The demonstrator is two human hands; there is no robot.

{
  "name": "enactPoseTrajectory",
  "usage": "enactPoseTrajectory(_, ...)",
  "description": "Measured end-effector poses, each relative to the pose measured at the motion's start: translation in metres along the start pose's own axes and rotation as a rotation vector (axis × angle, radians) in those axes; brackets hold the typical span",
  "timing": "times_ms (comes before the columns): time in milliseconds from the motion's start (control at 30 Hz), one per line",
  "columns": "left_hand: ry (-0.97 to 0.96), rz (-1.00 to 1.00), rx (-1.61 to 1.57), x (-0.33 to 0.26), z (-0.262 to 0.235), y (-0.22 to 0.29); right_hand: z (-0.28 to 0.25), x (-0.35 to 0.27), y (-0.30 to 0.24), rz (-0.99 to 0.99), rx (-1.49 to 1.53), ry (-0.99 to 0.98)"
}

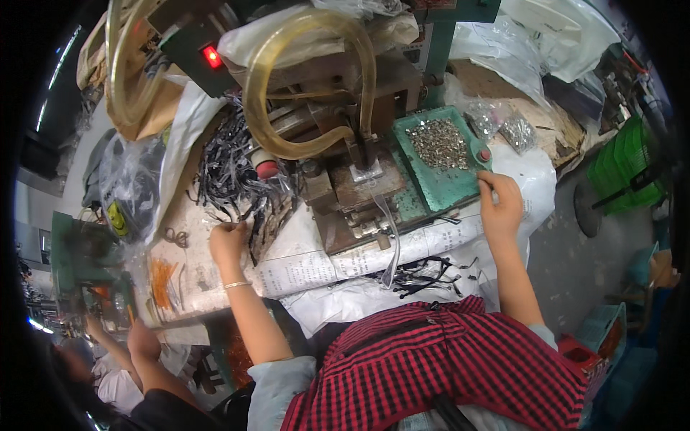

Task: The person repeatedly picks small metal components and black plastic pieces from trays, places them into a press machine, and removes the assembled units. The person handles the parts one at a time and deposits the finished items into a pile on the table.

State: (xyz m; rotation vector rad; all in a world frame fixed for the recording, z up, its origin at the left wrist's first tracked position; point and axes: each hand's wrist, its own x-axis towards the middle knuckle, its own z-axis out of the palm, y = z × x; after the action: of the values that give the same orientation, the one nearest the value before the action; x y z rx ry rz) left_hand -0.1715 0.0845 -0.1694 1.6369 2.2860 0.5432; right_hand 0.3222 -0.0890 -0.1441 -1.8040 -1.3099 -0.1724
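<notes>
My left hand (227, 243) is at the near edge of a heap of dark strips (228, 161), its fingers pinched around the end of one strip. My right hand (501, 205) is by the right corner of a green tray (444, 199) with small shiny metal pieces (437, 144) in it. Its thumb and fingers are closed together, and what they hold, if anything, is too small to make out. Between my hands stands a press machine (359, 183). From its small work plate (367, 171) a pale translucent strip (392, 237) hangs over the front edge.
A thick yellowish hose (253, 79) loops over the press. A red button (267, 169) is left of it, another red button (484, 154) beside the tray. Dark strips (424, 276) lie on white sheeting at my lap. Orange strips (164, 281) and a co-worker's hand (144, 340) are left.
</notes>
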Motion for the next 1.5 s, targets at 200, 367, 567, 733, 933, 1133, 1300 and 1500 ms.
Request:
enactPoseTrajectory(200, -0.263, 0.010, -0.569, -0.038, -0.038, 0.025, -0.016, -0.005, -0.016, 0.151, 0.252, 0.027)
enactPoseTrajectory(367, -0.181, 0.227, -0.806, -0.050, -0.039, 0.097, 0.001, 0.048, -0.103, -0.177, 0.556, -0.126)
enactPoseTrajectory(567, -0.079, 0.155, -1.054, -0.068, -0.001, 0.101, 0.052, 0.052, -0.144, 0.066, 0.901, -0.172)
enactPoseTrajectory(733, 0.130, 0.330, -1.170, -0.090, -0.011, 0.116, 0.054, 0.041, -0.145, 0.200, 1.080, -0.195)
enactPoseTrajectory(933, 0.434, 1.133, -0.970, -0.151, -0.070, 0.182, 0.034, 0.049, -0.167, 0.299, 1.173, -0.317)
enactPoseTrajectory(1133, 0.471, 1.511, -0.427, -0.161, -0.026, 0.210, 0.013, 0.054, -0.143, 0.100, 1.067, -0.461)
enactPoseTrajectory(1300, 0.527, 1.578, -0.444, -0.149, -0.010, 0.218, 0.036, 0.071, -0.032, 0.186, 0.645, 0.058)
enactPoseTrajectory(1500, 0.520, 1.563, -0.452, -0.148, -0.005, 0.214, 0.032, 0.028, -0.013, -0.047, 0.050, -0.273)
